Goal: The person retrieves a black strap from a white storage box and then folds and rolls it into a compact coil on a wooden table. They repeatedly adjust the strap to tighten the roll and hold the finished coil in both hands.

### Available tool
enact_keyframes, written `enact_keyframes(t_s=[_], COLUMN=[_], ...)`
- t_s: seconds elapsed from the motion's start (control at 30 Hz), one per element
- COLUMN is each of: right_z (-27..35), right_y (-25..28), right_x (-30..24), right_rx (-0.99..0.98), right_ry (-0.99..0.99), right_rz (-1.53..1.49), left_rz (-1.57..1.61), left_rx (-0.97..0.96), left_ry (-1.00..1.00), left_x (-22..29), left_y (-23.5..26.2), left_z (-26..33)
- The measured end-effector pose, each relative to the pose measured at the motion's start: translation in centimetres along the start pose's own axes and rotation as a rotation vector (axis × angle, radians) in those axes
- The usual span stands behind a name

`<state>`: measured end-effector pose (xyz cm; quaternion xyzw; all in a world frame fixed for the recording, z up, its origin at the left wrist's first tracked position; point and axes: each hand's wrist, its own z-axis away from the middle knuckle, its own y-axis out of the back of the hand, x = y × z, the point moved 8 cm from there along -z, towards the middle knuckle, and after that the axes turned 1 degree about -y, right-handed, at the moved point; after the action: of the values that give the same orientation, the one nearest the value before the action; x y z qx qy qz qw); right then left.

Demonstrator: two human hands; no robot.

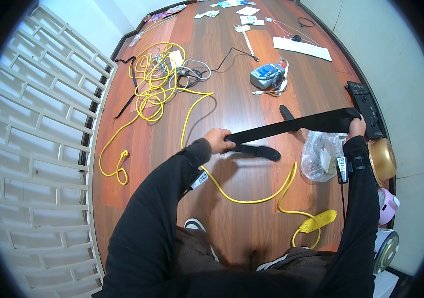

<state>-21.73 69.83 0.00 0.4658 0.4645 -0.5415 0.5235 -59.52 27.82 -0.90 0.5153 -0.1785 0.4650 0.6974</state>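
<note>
Head view: wooden floor [242, 226] spreads beneath both hands, serving as ground for everything loose. Yellow cable [244, 201] tangles ahead and to the left of the left hand, then sweeps below it toward the right, slack and unheld. Black strap [294, 124] spans between the hands in midair, broad side showing; held at two separate points, probably to keep it straight and flat. Clear plastic bag [316, 161] lies just below and left of the right hand. Black panel [366, 107] sits beyond that hand, along the wall, perhaps to be out of the way. Yellow power strip [318, 221] rests well below it, cable attached. Left hand [217, 140] is clamped on the strap's near end, a dark tail [259, 151] extending rightward beneath; cannot tell whether it is one piece. Right hand [357, 127] grips the far end.
</note>
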Motion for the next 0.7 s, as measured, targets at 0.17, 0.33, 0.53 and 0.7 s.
enact_keyframes(t_s=[0.17,0.33,0.53,0.7], right_z=[8.0,28.4,30.5,16.8], right_y=[-3.9,-17.5,-19.8,-15.0], right_x=[-2.5,-6.8,-10.5,-10.8], right_rx=[-0.356,-1.119,-1.068,-0.513], right_ry=[0.569,1.069,0.875,0.269], right_rz=[1.063,0.77,0.47,-0.036], left_rz=[0.131,0.277,0.583,0.728], left_rx=[0.114,0.016,-0.142,-0.452], left_ry=[-0.076,-0.309,-0.252,-0.259], left_x=[2.3,12.3,16.5,16.6], left_y=[3.0,1.0,0.1,-2.9], left_z=[1.0,1.3,3.9,5.9])
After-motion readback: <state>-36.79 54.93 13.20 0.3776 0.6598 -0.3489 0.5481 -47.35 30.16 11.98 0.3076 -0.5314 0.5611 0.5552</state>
